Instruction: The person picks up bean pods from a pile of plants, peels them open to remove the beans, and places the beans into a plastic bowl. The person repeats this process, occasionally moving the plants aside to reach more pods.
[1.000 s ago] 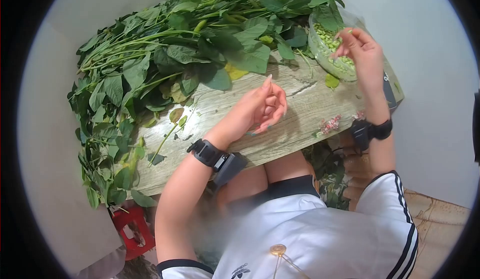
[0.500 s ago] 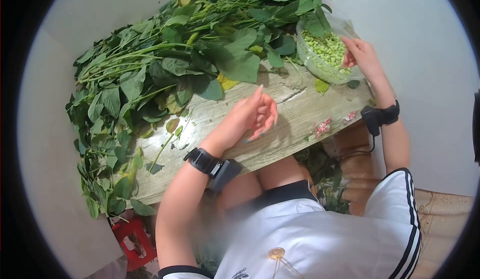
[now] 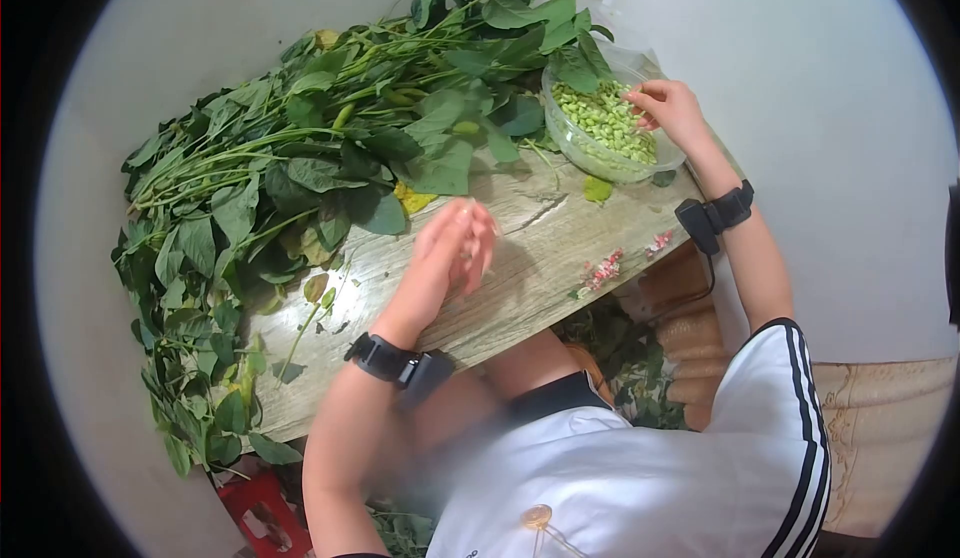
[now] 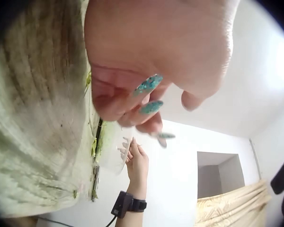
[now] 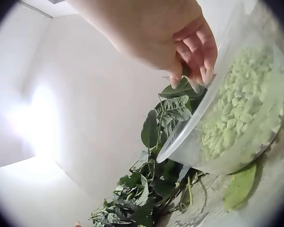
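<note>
In the head view my right hand [image 3: 672,113] is over the right side of a clear plastic bowl [image 3: 640,170]. The bowl holds many shelled green beans [image 3: 608,123]. From the right wrist, the fingers hang loosely bent above the bowl's rim [image 5: 194,124], with no object showing between thumb and fingertips. My left hand [image 3: 450,258] hovers over the wooden table [image 3: 520,258], its fingers loosely curled and holding nothing visible. Glittery blue-green nails [image 4: 149,84] show on it in the left wrist view.
A large heap of leafy bean stalks [image 3: 300,158] covers the table's back and left. A yellow-green leaf [image 3: 597,189] lies before the bowl. Small pink-and-white flowers [image 3: 603,270] are near the front edge. A red stool [image 3: 262,518] stands below left.
The right hand, with fingertips together around a small green piece a second ago, has lowered over the bowl and loosened. The left hand stays over the table. The whole head view has shifted.
</note>
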`<state>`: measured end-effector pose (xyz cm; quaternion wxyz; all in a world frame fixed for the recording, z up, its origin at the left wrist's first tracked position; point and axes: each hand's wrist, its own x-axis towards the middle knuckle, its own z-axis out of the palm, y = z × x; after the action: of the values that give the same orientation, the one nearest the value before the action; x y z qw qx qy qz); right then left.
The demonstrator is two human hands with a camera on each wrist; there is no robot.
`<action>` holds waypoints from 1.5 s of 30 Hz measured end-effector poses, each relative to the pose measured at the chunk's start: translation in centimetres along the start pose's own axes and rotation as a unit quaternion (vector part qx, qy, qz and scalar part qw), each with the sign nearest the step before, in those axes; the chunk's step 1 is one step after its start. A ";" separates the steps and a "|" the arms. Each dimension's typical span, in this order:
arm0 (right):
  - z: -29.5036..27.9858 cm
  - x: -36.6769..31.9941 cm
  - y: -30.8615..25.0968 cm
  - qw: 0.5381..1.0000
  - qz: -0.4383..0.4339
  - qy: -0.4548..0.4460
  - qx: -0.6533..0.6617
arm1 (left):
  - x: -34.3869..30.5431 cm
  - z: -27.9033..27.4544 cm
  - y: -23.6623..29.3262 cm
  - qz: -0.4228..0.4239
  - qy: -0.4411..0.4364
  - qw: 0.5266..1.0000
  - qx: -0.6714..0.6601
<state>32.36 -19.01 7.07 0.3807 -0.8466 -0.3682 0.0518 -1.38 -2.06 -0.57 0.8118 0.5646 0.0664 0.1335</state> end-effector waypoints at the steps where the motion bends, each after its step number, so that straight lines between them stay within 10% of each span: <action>1: -0.1 0.2 0.1 0.999 -0.007 -0.006 -0.038 | 0.0 0.1 0.4 0.002 0.004 1.000 0.001; 4: -0.1 -0.2 0.2 0.996 -0.055 0.021 -0.061 | 1.2 -0.8 1.8 0.123 0.131 0.983 -0.026; 14: 0.4 -1.2 -1.2 0.941 -0.119 0.033 -0.316 | 0.7 -3.2 2.7 0.065 0.103 0.992 0.045; 31: -0.4 2.1 0.7 0.990 0.102 -0.096 -0.002 | 0.2 -1.8 2.1 0.038 0.094 0.991 0.083; 35: -2.2 -1.4 -2.2 0.993 0.028 -0.048 -0.102 | 0.2 -1.9 2.0 0.037 0.088 0.992 0.081; 39: -6.4 -6.5 -3.0 0.981 0.007 -0.132 0.140 | 0.2 -1.8 1.9 0.031 0.082 0.992 0.089; 40: -7.7 -9.8 -3.2 0.946 -0.072 -0.071 0.308 | 0.2 -1.9 1.9 0.031 0.089 0.992 0.088; 41: -9.0 -10.7 0.7 0.718 -0.258 -0.137 0.632 | 0.3 -2.1 1.6 0.039 0.066 0.993 0.094; 43: -7.7 -13.2 -4.4 0.315 -0.430 -0.326 0.781 | 0.3 -2.2 1.1 0.050 0.054 0.992 0.103; 45: -5.6 -13.3 -6.1 0.370 -0.430 -0.343 0.748 | 0.4 -2.3 0.7 0.036 0.038 0.993 0.106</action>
<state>21.27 -28.54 12.57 0.6704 0.1475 -0.5924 0.4217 -1.71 0.38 -0.68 0.7390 0.6440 0.0902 0.1762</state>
